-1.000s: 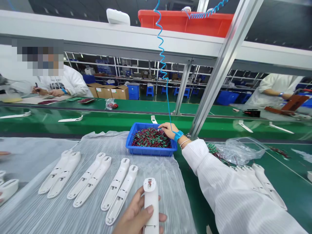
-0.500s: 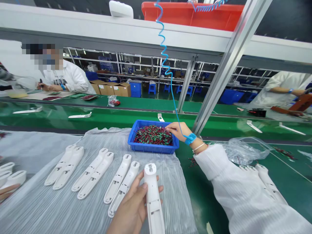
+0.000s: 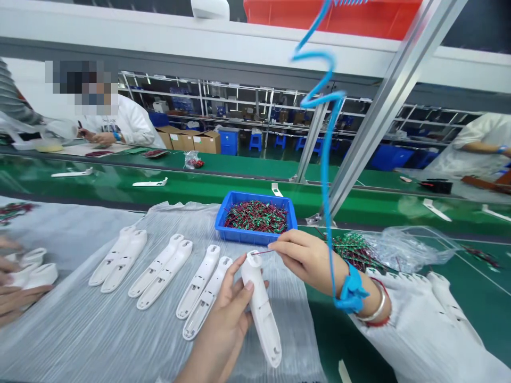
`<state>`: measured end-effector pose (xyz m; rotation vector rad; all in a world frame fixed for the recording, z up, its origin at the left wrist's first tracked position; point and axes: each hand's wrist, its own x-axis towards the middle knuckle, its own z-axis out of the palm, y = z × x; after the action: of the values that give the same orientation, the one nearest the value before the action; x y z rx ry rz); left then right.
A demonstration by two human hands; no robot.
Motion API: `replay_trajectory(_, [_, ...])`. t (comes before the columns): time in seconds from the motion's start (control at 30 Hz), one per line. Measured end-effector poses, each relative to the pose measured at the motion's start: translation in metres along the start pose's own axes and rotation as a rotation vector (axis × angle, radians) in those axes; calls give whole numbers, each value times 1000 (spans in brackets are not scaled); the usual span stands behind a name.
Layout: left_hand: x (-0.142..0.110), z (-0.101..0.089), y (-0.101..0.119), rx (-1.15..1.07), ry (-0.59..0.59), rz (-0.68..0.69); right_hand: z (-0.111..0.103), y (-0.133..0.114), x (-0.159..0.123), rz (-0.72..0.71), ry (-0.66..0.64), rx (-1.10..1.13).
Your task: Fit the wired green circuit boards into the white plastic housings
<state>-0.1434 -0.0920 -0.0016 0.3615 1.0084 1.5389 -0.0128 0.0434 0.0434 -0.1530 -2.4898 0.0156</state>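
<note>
My left hand (image 3: 227, 314) is closed round a white plastic handle shell (image 3: 261, 308), held tilted with its round end up. My right hand (image 3: 307, 258) pinches a small wired part with thin red leads (image 3: 263, 252) right at the shell's top end. A blue wrist strap (image 3: 351, 290) with a coiled blue cord (image 3: 325, 138) is on my right wrist. Just beyond my hands stands a blue tray (image 3: 243, 236) full of red and green wired parts (image 3: 257, 215).
Several white shells (image 3: 159, 271) lie in pairs on a foam sheet (image 3: 80, 330). More shells (image 3: 443, 298), a plastic bag (image 3: 403, 247) and loose wired parts (image 3: 353, 247) sit at right. Another person's hands (image 3: 14, 292) are at far left. Co-workers sit beyond the green conveyor (image 3: 199, 189).
My right hand left the blue tray and came back to the shell with a wired part pinched in it. My left hand tilted the shell.
</note>
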Motion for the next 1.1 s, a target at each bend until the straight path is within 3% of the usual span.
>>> replay_trajectory(0.17, [-3,-1,-4,44,-44,-3,10,-6,0,-19,62,61])
replay_trajectory(0.37, [-5,0,-10,80,-67,10,18,-21,-5,103,212,99])
replay_trajectory(0.7, [-8,1,-11,31,-81,-1,26,-16,-19,-84,225,125])
replay_trajectory(0.83, [1,-12,-12,153,-163,31,17,-17,-15,202,163,338])
replay_trajectory(1.0, [33,-35,10,522,-432,29,11,-7,-13,671,-34,1066])
replay_trajectory(1.1, [32,-36,11,553,-437,15,12,-3,-14,840,-51,1292])
